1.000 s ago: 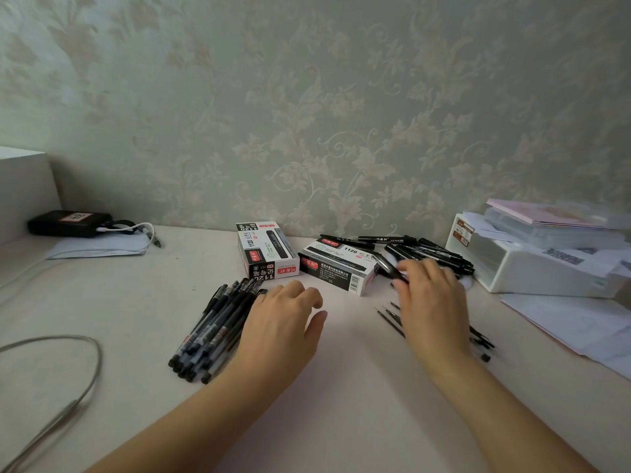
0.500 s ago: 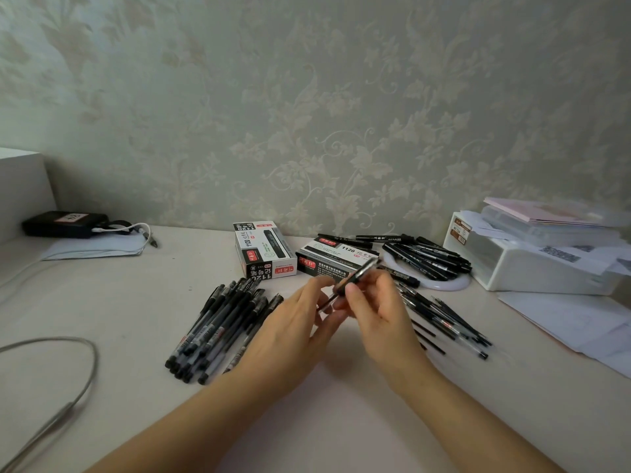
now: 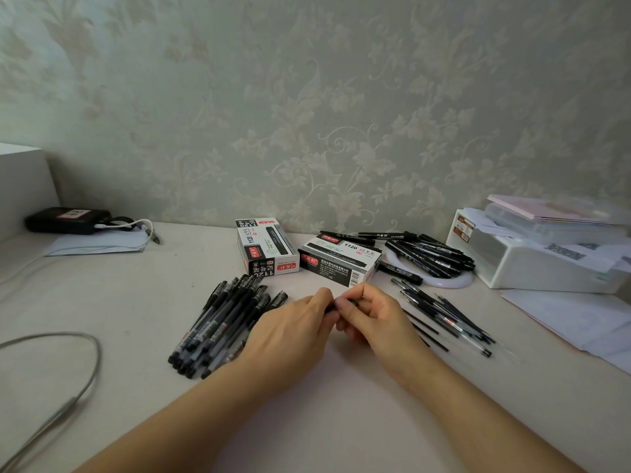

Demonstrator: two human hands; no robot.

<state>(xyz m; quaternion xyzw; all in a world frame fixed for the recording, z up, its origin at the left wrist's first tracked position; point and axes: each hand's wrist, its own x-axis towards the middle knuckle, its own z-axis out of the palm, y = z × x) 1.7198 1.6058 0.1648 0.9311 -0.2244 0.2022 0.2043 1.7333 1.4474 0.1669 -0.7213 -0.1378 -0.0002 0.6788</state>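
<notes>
The pale table (image 3: 112, 302) fills the lower half of your view and runs back to a patterned wall. At its rear right corner stands a white storage box (image 3: 532, 268) with trays and sheets stacked on top, and loose papers (image 3: 573, 319) lie along the right edge in front of it. A grey cable (image 3: 93, 363) loops near the left edge, and a black device (image 3: 65, 220) rests on a folded sheet at the rear left.

Towards the middle, a pile of capped pens (image 3: 222, 322) lies fanned just left of your left forearm, touching it. Behind that sit two pen cartons (image 3: 269, 247), side by side near the rear edge. To their right a heap of black markers (image 3: 430, 256) lies across a white ring, and a scatter of loose pens and refills (image 3: 454, 319) spreads beside your right wrist.

Your left hand (image 3: 293, 332) and right hand (image 3: 375, 319) meet at the centre of the table, fingertips together. Both pinch one pen (image 3: 328, 308), which sits between them just in front of the right-hand carton. Your fingers cover nearly all of it, so only a short dark stretch shows.
</notes>
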